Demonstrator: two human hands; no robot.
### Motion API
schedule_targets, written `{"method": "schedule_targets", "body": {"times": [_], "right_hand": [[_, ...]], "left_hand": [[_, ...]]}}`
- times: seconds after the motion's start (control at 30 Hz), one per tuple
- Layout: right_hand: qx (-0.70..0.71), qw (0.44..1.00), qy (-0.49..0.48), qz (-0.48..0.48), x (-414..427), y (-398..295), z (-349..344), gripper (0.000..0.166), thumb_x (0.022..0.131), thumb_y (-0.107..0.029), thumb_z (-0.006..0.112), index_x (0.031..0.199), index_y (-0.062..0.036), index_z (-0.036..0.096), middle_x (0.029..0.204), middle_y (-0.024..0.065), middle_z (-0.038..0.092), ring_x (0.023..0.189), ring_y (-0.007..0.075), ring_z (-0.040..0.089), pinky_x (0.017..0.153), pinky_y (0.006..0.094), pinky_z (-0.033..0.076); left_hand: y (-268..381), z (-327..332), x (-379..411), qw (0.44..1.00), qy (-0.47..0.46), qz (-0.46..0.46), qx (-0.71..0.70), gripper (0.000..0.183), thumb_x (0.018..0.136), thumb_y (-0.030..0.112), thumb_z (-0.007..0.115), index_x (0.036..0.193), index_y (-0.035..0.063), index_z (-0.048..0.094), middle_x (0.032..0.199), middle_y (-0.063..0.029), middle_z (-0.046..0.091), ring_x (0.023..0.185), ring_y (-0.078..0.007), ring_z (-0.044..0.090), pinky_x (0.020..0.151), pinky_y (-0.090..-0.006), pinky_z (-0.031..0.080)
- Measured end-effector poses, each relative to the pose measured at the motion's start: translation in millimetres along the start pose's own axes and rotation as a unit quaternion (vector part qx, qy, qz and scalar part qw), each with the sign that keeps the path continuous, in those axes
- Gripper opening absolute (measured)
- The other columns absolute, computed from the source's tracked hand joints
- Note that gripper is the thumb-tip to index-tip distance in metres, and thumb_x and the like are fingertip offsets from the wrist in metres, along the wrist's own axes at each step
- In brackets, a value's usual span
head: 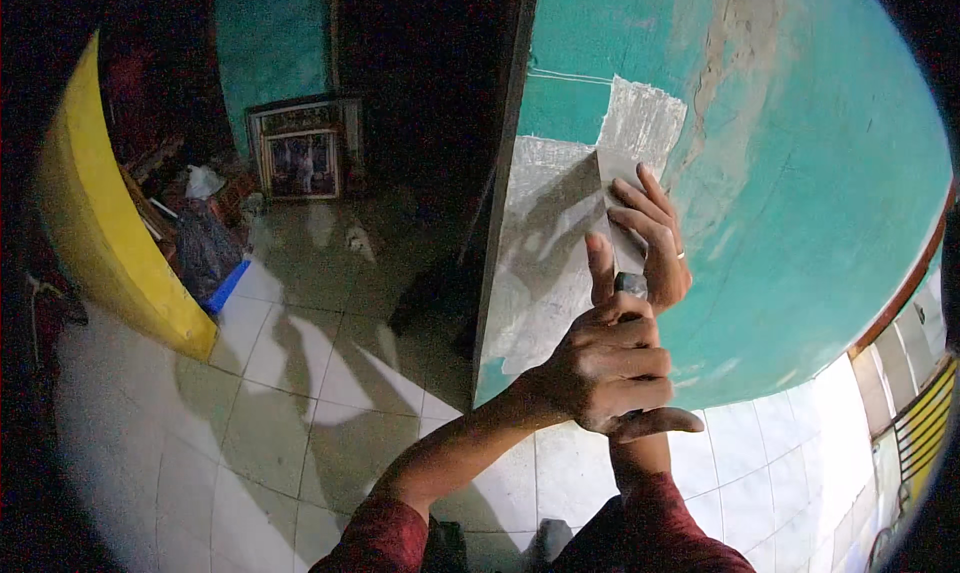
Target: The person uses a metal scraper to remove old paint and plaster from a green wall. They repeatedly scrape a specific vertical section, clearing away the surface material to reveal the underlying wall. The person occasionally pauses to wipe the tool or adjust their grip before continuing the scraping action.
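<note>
My left hand (pixel 615 363) is closed around the handle of a flat-bladed scraper (pixel 631 284), whose dark grey end shows above the fist. Beyond it, my right hand (pixel 652 235), with a ring on one finger, steadies the grey blade (pixel 611 179). Its fingers lie on the blade and its thumb rests along the left side. The blade is against a turquoise painted wall (pixel 795 258), over a rough whitish patch (pixel 551 220). Above the blade the patch continues as a pale streaked strip (pixel 643 115). My fingers hide much of the tool.
At the left of the wall, its dark edge (pixel 499 220) borders a dim room. Framed pictures (pixel 300 156) lean there. A yellow curved panel (pixel 142 220), a dark plastic bag (pixel 206 243) and a blue object (pixel 227 288) stand by it. Pale tiles (pixel 375 370) cover the floor.
</note>
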State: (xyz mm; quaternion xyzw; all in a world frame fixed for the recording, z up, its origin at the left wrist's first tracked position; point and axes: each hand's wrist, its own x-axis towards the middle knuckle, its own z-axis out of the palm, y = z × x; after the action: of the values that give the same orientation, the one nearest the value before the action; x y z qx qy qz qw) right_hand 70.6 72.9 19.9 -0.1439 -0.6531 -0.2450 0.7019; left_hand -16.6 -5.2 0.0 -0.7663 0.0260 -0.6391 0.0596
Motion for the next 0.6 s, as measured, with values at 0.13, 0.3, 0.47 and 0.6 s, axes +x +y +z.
{"method": "schedule_targets", "body": {"times": [0.13, 0.3, 0.47, 0.6], "right_hand": [[0.008, 0.999, 0.042, 0.023, -1.6, 16.6, -23.0, 0.018, 0.081, -0.010, 0.065, 0.094, 0.0020, 0.060, 0.097, 0.0180, 0.067, 0.092, 0.0292, 0.064, 0.078, 0.0373, 0.054], [0.249, 0.859, -0.076, 0.441, -3.5, 12.1, -49.5, 0.021, 0.096, -0.016, 0.056, 0.093, 0.0047, 0.058, 0.075, 0.0070, 0.061, 0.063, 0.0131, 0.060, 0.055, 0.0275, 0.051], [0.330, 0.755, -0.181, 0.536, -0.6, 4.4, -40.7, 0.034, 0.098, -0.031, 0.057, 0.085, -0.0002, 0.065, 0.069, -0.0019, 0.059, 0.060, 0.0055, 0.054, 0.053, 0.0233, 0.044], [0.378, 0.758, -0.084, 0.526, 5.0, 0.7, -38.2, 0.025, 0.096, -0.023, 0.060, 0.089, -0.0003, 0.067, 0.072, -0.0016, 0.062, 0.060, 0.0038, 0.051, 0.050, 0.0213, 0.037]], "left_hand": [[-4.4, -0.3, -8.0, 1.000, 0.008, 0.001, -0.017, 0.040, 0.074, 0.037, 0.079, 0.058, 0.0118, 0.052, 0.061, 0.0016, 0.047, 0.062, -0.0202, 0.052, 0.067, -0.0347, 0.043], [-8.4, 1.2, -19.4, 1.000, -0.012, -0.008, -0.007, 0.028, 0.070, 0.032, 0.080, 0.069, 0.0148, 0.058, 0.075, 0.0027, 0.054, 0.076, -0.0199, 0.054, 0.078, -0.0398, 0.050], [-14.3, 9.7, -33.9, 0.997, -0.037, 0.003, 0.063, 0.023, 0.071, 0.037, 0.077, 0.079, 0.0228, 0.060, 0.090, 0.0043, 0.058, 0.089, -0.0203, 0.054, 0.084, -0.0427, 0.047], [-21.3, 1.4, -39.3, 0.987, -0.060, -0.032, 0.143, 0.034, 0.072, 0.048, 0.076, 0.082, 0.0211, 0.058, 0.098, -0.0028, 0.055, 0.099, -0.0265, 0.053, 0.091, -0.0453, 0.042]]}}
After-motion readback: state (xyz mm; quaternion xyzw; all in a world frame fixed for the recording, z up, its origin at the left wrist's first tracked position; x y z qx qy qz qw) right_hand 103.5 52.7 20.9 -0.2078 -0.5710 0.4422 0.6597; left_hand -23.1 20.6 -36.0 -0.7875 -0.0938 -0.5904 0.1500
